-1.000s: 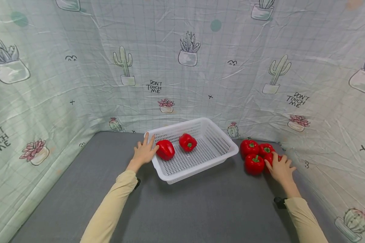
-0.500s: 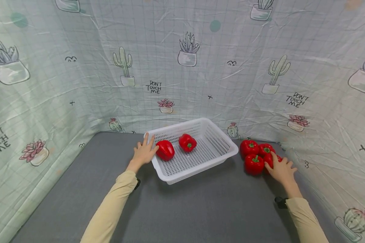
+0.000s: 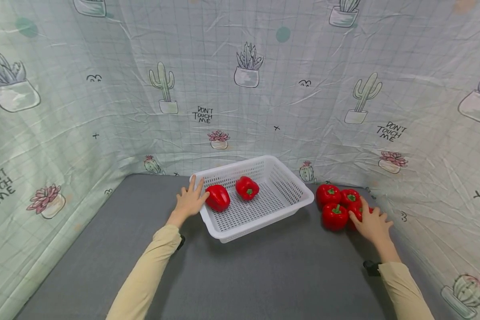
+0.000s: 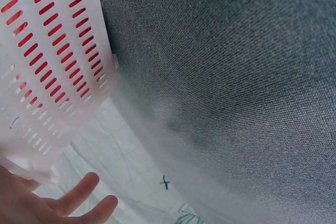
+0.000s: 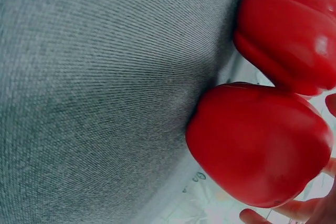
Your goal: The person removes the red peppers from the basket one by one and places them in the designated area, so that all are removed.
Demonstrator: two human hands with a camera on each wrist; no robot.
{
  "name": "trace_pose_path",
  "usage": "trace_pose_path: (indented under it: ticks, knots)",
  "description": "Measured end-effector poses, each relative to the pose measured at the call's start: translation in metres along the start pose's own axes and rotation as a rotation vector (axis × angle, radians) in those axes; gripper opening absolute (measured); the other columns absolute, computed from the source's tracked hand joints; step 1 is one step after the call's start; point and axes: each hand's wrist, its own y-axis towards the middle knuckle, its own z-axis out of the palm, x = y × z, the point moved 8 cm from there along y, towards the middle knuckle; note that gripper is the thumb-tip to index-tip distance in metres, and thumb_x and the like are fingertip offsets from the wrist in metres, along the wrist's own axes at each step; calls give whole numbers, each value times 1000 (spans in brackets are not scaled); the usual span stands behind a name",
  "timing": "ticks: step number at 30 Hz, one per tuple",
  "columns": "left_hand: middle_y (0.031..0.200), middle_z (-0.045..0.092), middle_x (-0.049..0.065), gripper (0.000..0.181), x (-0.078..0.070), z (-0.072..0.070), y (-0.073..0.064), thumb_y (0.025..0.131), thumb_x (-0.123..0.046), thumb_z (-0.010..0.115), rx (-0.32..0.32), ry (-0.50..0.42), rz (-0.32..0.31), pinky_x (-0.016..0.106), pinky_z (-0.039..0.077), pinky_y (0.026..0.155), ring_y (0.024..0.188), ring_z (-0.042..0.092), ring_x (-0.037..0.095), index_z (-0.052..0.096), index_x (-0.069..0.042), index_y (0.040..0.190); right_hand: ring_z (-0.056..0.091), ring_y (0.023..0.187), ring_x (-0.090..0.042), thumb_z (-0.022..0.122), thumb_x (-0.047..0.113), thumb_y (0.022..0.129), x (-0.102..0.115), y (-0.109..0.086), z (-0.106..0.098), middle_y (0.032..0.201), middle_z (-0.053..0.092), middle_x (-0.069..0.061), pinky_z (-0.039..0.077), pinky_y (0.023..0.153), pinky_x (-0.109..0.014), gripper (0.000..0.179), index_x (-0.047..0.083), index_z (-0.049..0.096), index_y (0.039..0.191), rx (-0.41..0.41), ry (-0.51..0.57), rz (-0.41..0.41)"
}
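My left hand (image 3: 189, 203) rests with spread fingers on the left rim of a white perforated plastic basket (image 3: 244, 233). In the left wrist view, fingers (image 4: 79, 195) extend past the basket's rim. Two red bell peppers lie inside, one (image 3: 218, 198) near my left thumb and another (image 3: 246, 188) farther back. On the right, my right hand (image 3: 373, 224) reaches over a red bell pepper (image 5: 257, 145), its fingers spread and nearly straight about it. That pepper sits on the table, and the hand partly hides it in the head view.
Other red bell peppers cluster against it: one in front (image 3: 334, 217), one at the back left (image 3: 328, 194) and one at the back (image 3: 349, 196). The grey tabletop (image 3: 264, 275) is bordered by a cactus-print sheet (image 3: 280, 102) behind and at both sides.
My right hand has shifted slightly right, showing a bit more of the pepper beneath it. The left hand, the basket and the peppers have stayed put.
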Motion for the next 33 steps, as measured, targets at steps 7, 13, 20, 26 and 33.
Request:
trace_pose_path:
  ticks: [7, 13, 20, 26, 33]
  knots:
    - [150, 2, 17, 64, -1, 0, 0, 91, -43, 36, 3, -10, 0, 70, 16, 94, 123, 19, 57, 17, -11, 143, 28, 94, -65, 35, 49, 90, 6, 0, -10, 114, 30, -45, 17, 68, -73, 69, 5, 14, 140, -49, 2, -6]
    - [150, 2, 17, 64, -1, 0, 0, 91, -42, 36, 7, -8, 4, 71, 16, 94, 122, 20, 58, 16, -11, 143, 28, 96, -64, 38, 43, 91, 24, -1, -27, 118, 29, -44, 17, 70, -73, 64, 1, 21, 137, -130, -3, -42]
    - [150, 2, 18, 64, 0, 1, 1, 91, -42, 36, 4, -5, 9, 71, 16, 93, 122, 20, 58, 17, -10, 143, 30, 97, -62, 37, 40, 93, 48, -2, -43, 118, 30, -41, 21, 68, -69, 60, 0, 24, 136, -162, -21, -92]
    - [150, 2, 18, 64, 0, 2, 1, 91, -42, 36, 3, 3, 5, 71, 17, 94, 122, 21, 57, 17, -10, 143, 28, 102, -60, 39, 36, 92, 69, -3, -52, 122, 30, -37, 21, 71, -69, 58, -1, 26, 134, -150, -22, -146]
    - [150, 2, 17, 64, 0, 1, 1, 91, -43, 36, 3, 4, 3, 70, 17, 94, 122, 21, 56, 17, -11, 143, 29, 106, -52, 48, 29, 88, 103, -6, -60, 124, 33, -30, 22, 76, -66, 55, 1, 30, 132, -154, -36, -234]
